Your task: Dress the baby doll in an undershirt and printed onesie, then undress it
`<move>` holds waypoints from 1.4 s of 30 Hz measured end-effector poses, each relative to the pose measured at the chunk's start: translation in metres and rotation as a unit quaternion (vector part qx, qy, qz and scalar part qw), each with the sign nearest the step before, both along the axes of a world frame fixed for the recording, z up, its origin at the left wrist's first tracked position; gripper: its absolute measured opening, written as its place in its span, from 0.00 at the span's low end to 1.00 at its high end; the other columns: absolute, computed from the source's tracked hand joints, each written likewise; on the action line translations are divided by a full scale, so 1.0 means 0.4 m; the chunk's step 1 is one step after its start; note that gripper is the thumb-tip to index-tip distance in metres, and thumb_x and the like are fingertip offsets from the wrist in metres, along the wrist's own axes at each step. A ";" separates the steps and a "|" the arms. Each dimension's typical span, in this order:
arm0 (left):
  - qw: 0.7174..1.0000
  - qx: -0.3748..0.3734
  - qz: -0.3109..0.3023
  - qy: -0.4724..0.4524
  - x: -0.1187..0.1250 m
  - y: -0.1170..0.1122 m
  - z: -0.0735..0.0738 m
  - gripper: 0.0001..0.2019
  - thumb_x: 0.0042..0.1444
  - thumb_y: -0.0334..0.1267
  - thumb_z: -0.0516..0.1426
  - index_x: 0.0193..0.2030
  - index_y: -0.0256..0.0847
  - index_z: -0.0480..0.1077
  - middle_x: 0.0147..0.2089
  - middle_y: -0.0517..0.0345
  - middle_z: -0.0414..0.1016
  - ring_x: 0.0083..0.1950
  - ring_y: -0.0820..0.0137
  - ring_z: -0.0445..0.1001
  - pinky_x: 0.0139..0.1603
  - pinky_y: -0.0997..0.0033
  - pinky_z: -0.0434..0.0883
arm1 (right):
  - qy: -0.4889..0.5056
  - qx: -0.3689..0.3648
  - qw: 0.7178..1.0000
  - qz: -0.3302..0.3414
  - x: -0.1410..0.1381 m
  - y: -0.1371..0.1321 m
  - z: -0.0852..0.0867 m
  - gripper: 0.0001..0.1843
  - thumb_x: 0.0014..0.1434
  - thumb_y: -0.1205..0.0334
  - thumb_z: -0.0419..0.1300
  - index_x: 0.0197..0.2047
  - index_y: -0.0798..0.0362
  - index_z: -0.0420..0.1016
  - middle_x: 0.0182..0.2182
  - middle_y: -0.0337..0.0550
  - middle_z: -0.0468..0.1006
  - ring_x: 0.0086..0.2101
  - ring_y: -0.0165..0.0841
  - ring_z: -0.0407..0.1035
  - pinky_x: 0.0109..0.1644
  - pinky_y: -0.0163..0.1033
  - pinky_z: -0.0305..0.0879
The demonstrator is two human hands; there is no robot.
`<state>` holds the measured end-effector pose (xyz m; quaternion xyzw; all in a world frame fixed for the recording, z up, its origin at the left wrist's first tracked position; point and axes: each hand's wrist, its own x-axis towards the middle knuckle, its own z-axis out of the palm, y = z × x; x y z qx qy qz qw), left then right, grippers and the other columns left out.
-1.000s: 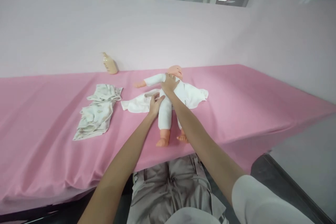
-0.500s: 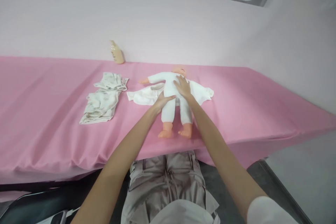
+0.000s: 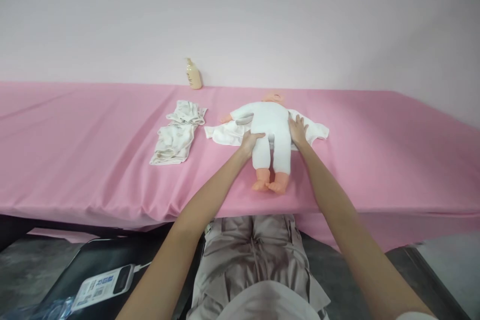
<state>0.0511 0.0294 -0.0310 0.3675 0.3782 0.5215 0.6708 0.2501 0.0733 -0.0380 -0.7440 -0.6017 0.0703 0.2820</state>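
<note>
A baby doll (image 3: 270, 117) with a white cloth body lies on its back, feet toward me, over a spread white baby garment (image 3: 230, 132). The garment's sleeves stick out on both sides beneath it. My left hand (image 3: 251, 142) grips the doll's hip at the left, thumb across the top of the thigh and the other fingers hidden underneath. At the doll's right side, my right hand (image 3: 298, 132) rests with fingers spread, partly over the garment and against the doll's flank. The doll's right-side arm is hard to make out.
Folded pale printed baby clothes (image 3: 174, 142) lie left of the doll on the pink tablecloth (image 3: 93, 160). A cream pump bottle (image 3: 194, 75) stands by the wall. Below the table edge, a white device (image 3: 103, 285) with a cable sits on a black seat.
My right hand has moved off the doll's chest to its right side. The doll's legs have come closer together. My left hand stays at the hip, and the camera view has shifted.
</note>
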 end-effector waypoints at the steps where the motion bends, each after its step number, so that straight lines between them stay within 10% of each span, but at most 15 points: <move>1: 1.000 0.002 0.000 -0.007 0.000 -0.001 0.004 0.19 0.36 0.28 0.62 0.38 0.35 0.67 0.29 0.54 0.75 0.27 0.67 0.74 0.36 0.56 0.75 | -0.012 -0.001 1.000 -0.005 0.006 -0.005 -0.003 0.30 0.67 0.52 0.30 0.63 0.48 0.60 0.68 0.49 0.43 0.66 0.44 0.35 0.65 0.61 0.31; 12: 0.999 0.015 -0.004 -0.037 -0.017 -0.018 0.066 0.20 0.37 0.23 0.62 0.42 0.34 0.69 0.32 0.51 0.76 0.31 0.64 0.76 0.41 0.54 0.74 | -0.123 -0.023 0.991 -0.039 -0.004 -0.057 0.001 0.32 0.61 0.68 0.37 0.68 0.56 0.42 0.68 0.53 0.41 0.66 0.44 0.33 0.61 0.69 0.34; 32: 0.994 0.082 -0.004 -0.074 -0.128 0.040 0.081 0.21 0.40 0.24 0.62 0.46 0.31 0.69 0.36 0.47 0.78 0.34 0.62 0.78 0.44 0.54 0.75 | -0.059 -0.007 0.988 -0.140 0.023 -0.052 -0.013 0.27 0.56 0.65 0.47 0.59 0.67 0.56 0.54 0.67 0.63 0.57 0.52 0.55 0.59 0.58 0.46; 42: 0.989 0.081 0.093 -0.081 -0.220 0.064 0.073 0.26 0.41 0.26 0.62 0.51 0.36 0.66 0.41 0.49 0.78 0.36 0.63 0.78 0.42 0.57 0.76 | -0.097 -0.009 0.984 -0.151 0.033 -0.045 -0.030 0.25 0.57 0.63 0.46 0.54 0.67 0.65 0.55 0.67 0.64 0.57 0.52 0.56 0.59 0.60 0.47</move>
